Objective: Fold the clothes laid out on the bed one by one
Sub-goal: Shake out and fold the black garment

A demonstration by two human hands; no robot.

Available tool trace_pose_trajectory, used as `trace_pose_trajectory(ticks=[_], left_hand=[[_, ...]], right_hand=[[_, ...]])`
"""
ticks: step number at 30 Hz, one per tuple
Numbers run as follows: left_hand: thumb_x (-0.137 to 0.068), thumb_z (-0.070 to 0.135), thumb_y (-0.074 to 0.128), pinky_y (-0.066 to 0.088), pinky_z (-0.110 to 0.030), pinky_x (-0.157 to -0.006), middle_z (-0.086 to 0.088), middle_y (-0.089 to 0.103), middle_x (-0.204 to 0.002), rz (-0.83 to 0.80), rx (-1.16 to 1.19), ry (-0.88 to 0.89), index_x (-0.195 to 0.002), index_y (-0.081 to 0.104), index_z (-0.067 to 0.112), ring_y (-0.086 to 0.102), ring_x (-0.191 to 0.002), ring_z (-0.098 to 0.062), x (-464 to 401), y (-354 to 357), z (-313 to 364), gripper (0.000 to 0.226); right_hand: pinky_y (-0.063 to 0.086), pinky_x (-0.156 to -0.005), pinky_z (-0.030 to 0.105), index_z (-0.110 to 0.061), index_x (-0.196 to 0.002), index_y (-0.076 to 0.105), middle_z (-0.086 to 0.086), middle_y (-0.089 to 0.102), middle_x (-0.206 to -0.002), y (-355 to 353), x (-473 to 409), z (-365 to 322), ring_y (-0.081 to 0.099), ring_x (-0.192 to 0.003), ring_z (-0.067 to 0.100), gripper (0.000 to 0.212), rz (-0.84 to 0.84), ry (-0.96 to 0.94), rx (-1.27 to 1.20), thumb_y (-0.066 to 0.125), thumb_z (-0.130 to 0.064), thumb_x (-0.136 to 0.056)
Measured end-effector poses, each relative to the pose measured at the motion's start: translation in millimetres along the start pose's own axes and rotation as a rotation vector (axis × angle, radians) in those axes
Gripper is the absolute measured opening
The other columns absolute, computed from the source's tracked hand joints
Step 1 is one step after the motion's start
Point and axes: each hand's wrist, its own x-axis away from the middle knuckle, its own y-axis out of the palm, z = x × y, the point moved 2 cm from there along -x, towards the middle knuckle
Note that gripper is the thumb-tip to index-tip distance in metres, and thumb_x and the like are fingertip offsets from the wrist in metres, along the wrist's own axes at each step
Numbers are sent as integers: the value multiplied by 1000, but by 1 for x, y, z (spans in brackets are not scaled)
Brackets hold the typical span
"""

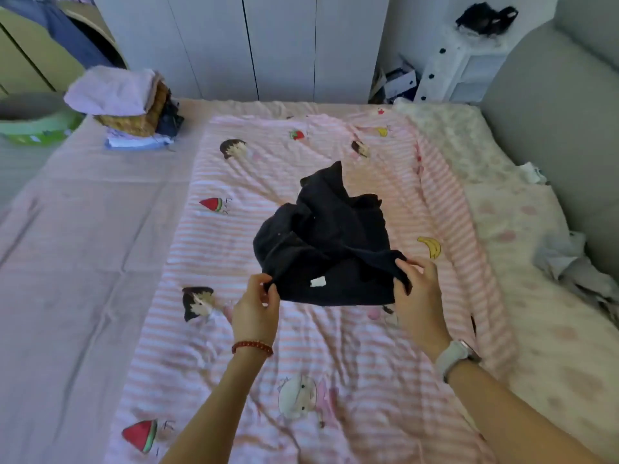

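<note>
My left hand [256,306] and right hand [418,293] pinch the near corners of the black garment [321,236]; it looks soft, limp and light.

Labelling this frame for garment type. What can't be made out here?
- Black garment, head view: bunched on itself, so type and shape are unclear.
- White tag: too small to read.
- Left hand and right hand: fingertips tucked into the hem.
- Stack of clothes, far left corner: lower pieces hidden by upper ones.
- Dark item on the white drawers: too far to identify.
</note>
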Motion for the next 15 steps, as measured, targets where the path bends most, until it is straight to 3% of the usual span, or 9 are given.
trace_pose_trajectory(ticks=[2,4,5,9,11,13,15], left_hand=[[-94,20,49,47,-34,-65,2,57,-72,-223,-250,-157,-107,56,15,58,-66,-22,40,16,-52,15],[-95,25,45,44,-30,-67,-6,58,-97,-476,-475,-259,-106,60,16,58,-78,-24,71,25,-90,20],[-95,25,45,43,-29,-71,-8,55,-109,-529,-505,-296,-106,61,16,59,-85,-25,81,27,-104,22],[-94,25,51,44,-28,-83,-14,54,-123,-384,-233,-500,-119,56,8,58,-102,-26,82,33,-133,31],[-93,28,52,47,-38,-93,-15,56,-123,-314,-61,-675,-120,52,5,57,-107,-29,73,41,-140,36],[-93,32,52,46,-47,-96,-16,59,-119,-310,49,-759,-116,51,7,57,-108,-31,60,54,-146,34],[-91,39,53,47,-47,-95,-14,59,-111,-291,157,-858,-110,53,9,58,-101,-30,48,68,-146,35]], right_hand=[[40,-91,26,3,-129,51,15,40,-128,27,48,42,49,-113,30,37,-229,146,49,53,-3,-92],[40,-95,31,1,-133,46,14,37,-133,46,91,79,49,-114,32,40,-442,293,107,50,-10,-95],[38,-97,32,0,-133,47,14,37,-134,52,107,93,48,-115,32,39,-495,347,122,49,-12,-95],[38,-90,29,0,-123,53,12,47,-121,63,130,123,48,-115,33,30,-399,484,36,45,-9,-96],[38,-90,32,-1,-126,50,13,48,-124,68,126,133,48,-116,33,32,-299,616,-18,41,-15,-99],[39,-86,32,0,-129,47,16,50,-126,78,116,144,49,-115,33,36,-246,725,-81,38,-20,-100],[40,-74,31,0,-128,47,13,59,-108,89,107,149,55,-100,33,41,-235,794,-105,40,-28,-99]])
